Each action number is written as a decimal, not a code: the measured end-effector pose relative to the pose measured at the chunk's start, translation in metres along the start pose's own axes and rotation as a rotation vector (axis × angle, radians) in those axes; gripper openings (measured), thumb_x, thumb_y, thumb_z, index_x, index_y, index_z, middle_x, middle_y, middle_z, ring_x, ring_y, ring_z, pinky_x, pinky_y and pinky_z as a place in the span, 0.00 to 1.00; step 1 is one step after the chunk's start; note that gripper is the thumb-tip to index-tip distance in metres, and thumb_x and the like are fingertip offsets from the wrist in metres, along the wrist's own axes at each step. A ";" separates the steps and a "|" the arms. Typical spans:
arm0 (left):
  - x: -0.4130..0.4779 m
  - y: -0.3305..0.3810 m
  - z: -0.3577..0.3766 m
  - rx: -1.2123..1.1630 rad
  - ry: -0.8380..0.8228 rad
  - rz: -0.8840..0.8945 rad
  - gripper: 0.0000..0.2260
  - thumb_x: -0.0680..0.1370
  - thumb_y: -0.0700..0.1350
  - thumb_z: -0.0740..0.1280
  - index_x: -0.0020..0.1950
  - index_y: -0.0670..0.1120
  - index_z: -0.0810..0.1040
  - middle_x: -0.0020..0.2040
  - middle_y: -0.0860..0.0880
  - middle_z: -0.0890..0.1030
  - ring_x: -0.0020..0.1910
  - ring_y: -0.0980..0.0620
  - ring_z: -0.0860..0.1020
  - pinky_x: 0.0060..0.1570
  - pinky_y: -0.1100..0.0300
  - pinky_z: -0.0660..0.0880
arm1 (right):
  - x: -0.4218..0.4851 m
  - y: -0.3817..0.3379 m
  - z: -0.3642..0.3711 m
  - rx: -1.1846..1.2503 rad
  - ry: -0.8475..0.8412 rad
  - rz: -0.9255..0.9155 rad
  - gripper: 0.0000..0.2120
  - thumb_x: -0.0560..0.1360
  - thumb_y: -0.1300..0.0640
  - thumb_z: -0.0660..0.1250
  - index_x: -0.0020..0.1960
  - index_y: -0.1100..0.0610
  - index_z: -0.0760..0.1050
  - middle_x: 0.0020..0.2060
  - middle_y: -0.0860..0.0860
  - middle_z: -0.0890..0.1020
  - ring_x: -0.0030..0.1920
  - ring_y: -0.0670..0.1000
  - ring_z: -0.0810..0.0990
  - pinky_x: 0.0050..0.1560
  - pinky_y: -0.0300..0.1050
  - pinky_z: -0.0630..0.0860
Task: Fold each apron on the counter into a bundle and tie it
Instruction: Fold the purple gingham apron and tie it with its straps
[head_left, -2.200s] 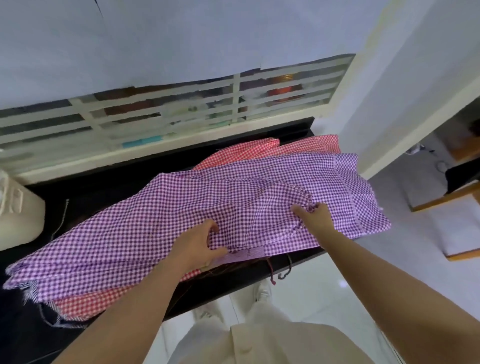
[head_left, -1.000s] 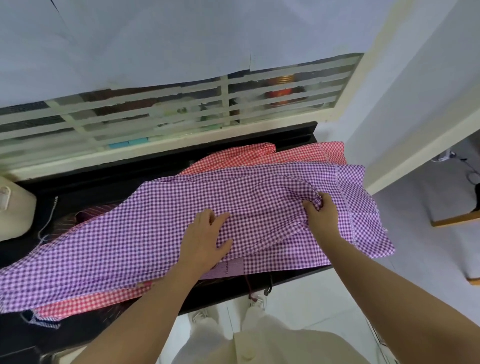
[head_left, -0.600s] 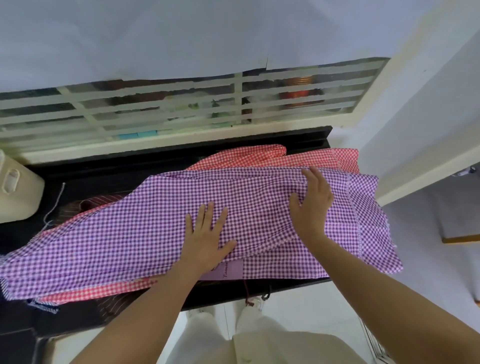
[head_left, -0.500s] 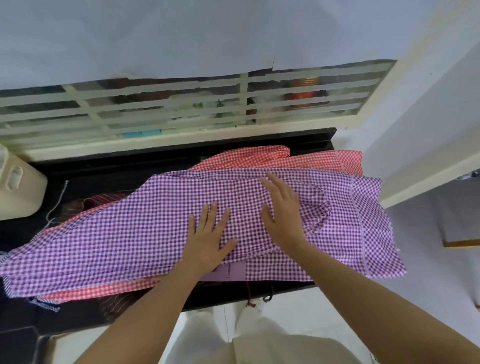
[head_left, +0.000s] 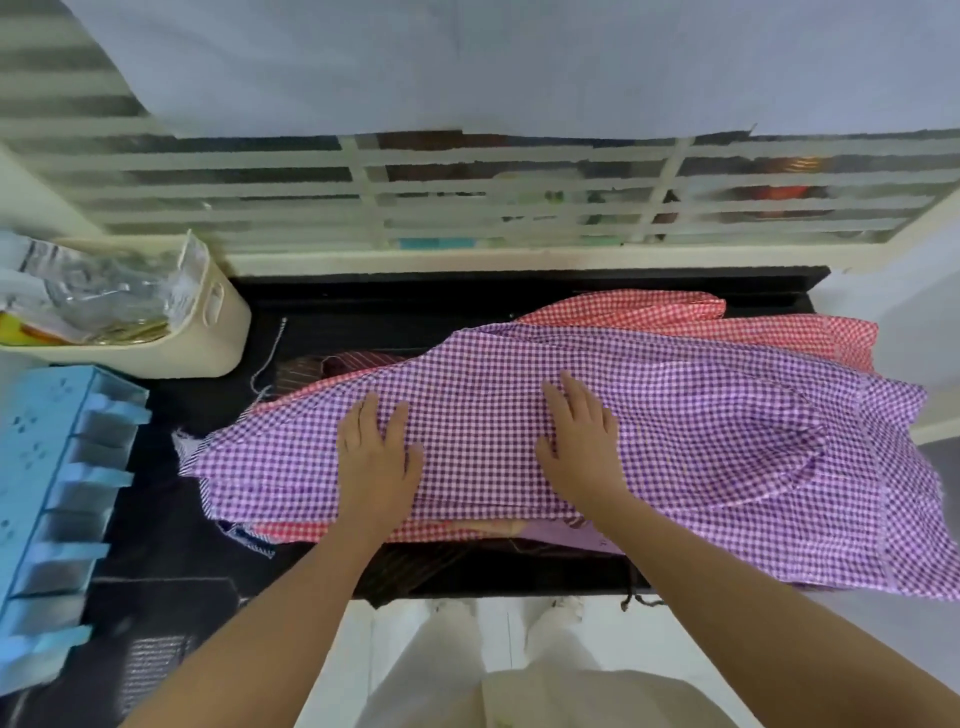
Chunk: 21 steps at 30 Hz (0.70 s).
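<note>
Both my hands lie flat, fingers spread and gripping nothing, on the purple gingham apron (head_left: 675, 415), which is spread across the top of a pile on the black counter (head_left: 363, 322). My left hand (head_left: 376, 462) presses down toward the apron's left end, and my right hand (head_left: 579, 447) rests near its middle. The apron's right side spills past the counter's edge and hangs over the floor. I judge the cloth to be light, thin and quite limp: it drapes over whatever is under it, wrinkles under my palms, and will not hold a crease unless I press it. It also looks likely to slide on the layers below, so I would pin one part down while moving another. The best places to take hold are the hemmed edges and corners, the frayed left corner near my left hand or the hanging right hem, pinched between thumb and fingers; I cannot see its ties. Counting what shows: one purple apron on top, at least one red gingham apron (head_left: 701, 317) beneath it, peeking out behind and along the front edge, and one dark striped cloth (head_left: 343, 364) further under. To the left stand one cream basket (head_left: 208, 332) and one blue rack (head_left: 47, 467).
</note>
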<state>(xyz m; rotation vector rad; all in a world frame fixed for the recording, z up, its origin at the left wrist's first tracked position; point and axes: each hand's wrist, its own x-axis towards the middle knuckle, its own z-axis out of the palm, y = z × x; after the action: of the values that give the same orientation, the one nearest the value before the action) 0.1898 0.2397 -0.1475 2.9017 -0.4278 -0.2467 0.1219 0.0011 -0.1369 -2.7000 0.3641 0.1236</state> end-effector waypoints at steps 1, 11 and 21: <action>0.004 -0.010 -0.005 -0.015 0.040 -0.024 0.23 0.81 0.52 0.59 0.74 0.43 0.67 0.76 0.36 0.61 0.75 0.36 0.58 0.73 0.40 0.56 | 0.000 -0.017 0.007 0.012 -0.014 -0.036 0.30 0.79 0.53 0.61 0.78 0.54 0.57 0.79 0.55 0.54 0.78 0.56 0.52 0.75 0.56 0.50; 0.041 -0.087 -0.037 0.148 -0.122 -0.195 0.39 0.72 0.67 0.66 0.76 0.49 0.60 0.71 0.41 0.69 0.72 0.40 0.63 0.71 0.44 0.58 | 0.009 -0.057 0.047 -0.169 -0.329 0.090 0.34 0.80 0.46 0.54 0.80 0.47 0.39 0.79 0.48 0.39 0.78 0.53 0.40 0.75 0.60 0.48; 0.033 -0.132 -0.066 0.150 -0.077 -0.253 0.28 0.74 0.63 0.68 0.69 0.51 0.69 0.65 0.44 0.70 0.64 0.44 0.68 0.64 0.49 0.65 | 0.035 -0.084 0.051 -0.239 -0.565 0.278 0.37 0.82 0.56 0.54 0.78 0.50 0.30 0.77 0.52 0.31 0.77 0.57 0.32 0.73 0.68 0.43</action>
<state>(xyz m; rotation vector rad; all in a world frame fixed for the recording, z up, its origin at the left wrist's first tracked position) 0.2687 0.3648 -0.1165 3.0998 -0.0919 -0.3805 0.1765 0.0878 -0.1555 -2.6686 0.5679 1.0394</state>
